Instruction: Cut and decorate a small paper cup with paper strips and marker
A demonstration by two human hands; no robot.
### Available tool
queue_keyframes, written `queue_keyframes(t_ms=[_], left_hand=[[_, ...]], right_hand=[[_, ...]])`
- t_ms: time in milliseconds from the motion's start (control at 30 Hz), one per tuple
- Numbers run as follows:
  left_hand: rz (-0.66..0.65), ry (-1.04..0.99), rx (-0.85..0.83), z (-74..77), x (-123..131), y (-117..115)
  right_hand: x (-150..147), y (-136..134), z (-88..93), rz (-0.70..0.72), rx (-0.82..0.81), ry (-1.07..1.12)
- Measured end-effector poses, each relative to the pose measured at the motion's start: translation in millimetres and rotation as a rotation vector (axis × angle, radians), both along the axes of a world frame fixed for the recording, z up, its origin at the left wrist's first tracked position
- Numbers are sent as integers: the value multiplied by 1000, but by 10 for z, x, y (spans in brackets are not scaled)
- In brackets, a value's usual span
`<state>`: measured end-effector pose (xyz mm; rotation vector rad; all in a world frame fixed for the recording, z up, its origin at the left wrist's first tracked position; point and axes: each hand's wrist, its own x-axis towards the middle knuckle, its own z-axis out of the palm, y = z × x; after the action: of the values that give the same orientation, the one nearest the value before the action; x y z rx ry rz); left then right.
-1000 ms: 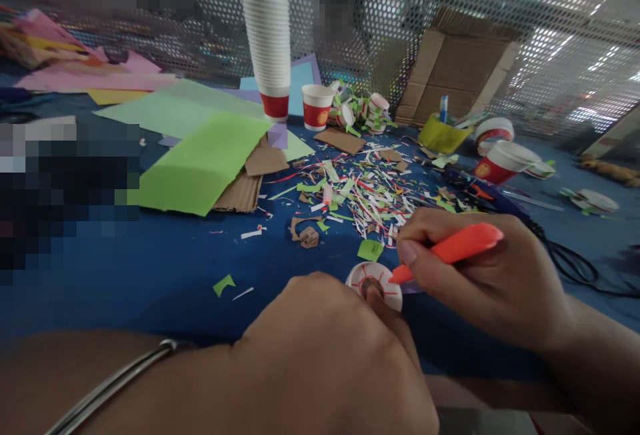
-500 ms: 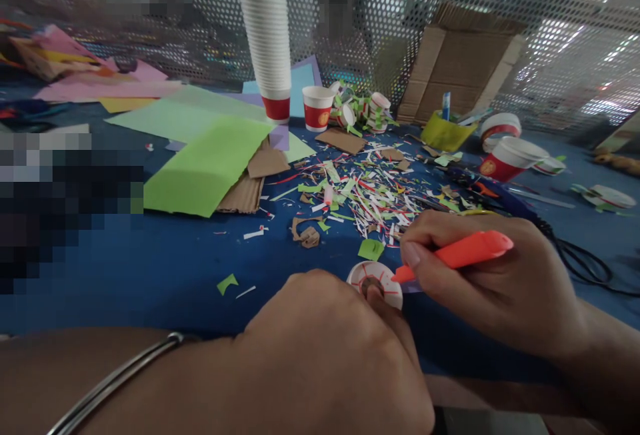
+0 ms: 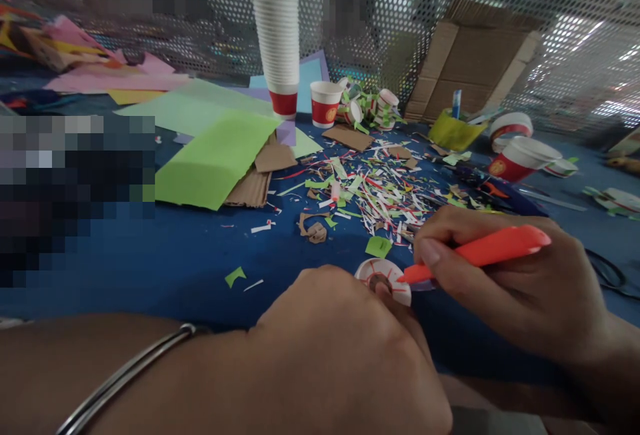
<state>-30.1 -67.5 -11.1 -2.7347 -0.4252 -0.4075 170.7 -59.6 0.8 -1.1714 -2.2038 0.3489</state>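
Note:
My left hand (image 3: 345, 348) is closed, its thumb pressing on a small white paper disc (image 3: 373, 268) that looks like a cup bottom. Red lines spread outward from the disc's brown round centre (image 3: 379, 280). Pinched in my right hand (image 3: 525, 288) is an orange-red marker (image 3: 500, 248), its tip at the disc's right side. Part of the disc is hidden behind my left thumb, and its lower fingers cannot be seen. A bit of purple paper (image 3: 424, 286) shows just beneath the marker tip, and a green scrap (image 3: 379, 246) lies behind the disc.
Paper shreds (image 3: 385, 192) are heaped beyond my hands. Farther back stand a tall stack of paper cups (image 3: 277, 35), a single cup (image 3: 326, 105) and a yellow holder (image 3: 455, 130). Green sheets (image 3: 215, 162) lie left; a tilted cup (image 3: 523, 158) is right. Cardboard (image 3: 465, 62) leans against the mesh.
The whole view has shifted slightly, so everything sits a little farther right. The marker leans somewhat flatter, its tip still by the disc's right side. Both hands keep their grips.

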Motion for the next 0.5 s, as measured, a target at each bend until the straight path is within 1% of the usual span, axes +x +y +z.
queue_keyframes(t_ms=[133, 333, 433, 500], left_hand=[[23, -5, -1, -8, 5, -4], [11, -47, -33, -7, 9, 10], [29, -32, 5, -8, 4, 4], [4, -34, 35, -9, 0, -1]], right_hand=[[-20, 22, -9, 40, -24, 9], [-33, 34, -11, -11, 17, 6], [-32, 35, -7, -27, 32, -9], [-30, 32, -8, -38, 45, -3]])
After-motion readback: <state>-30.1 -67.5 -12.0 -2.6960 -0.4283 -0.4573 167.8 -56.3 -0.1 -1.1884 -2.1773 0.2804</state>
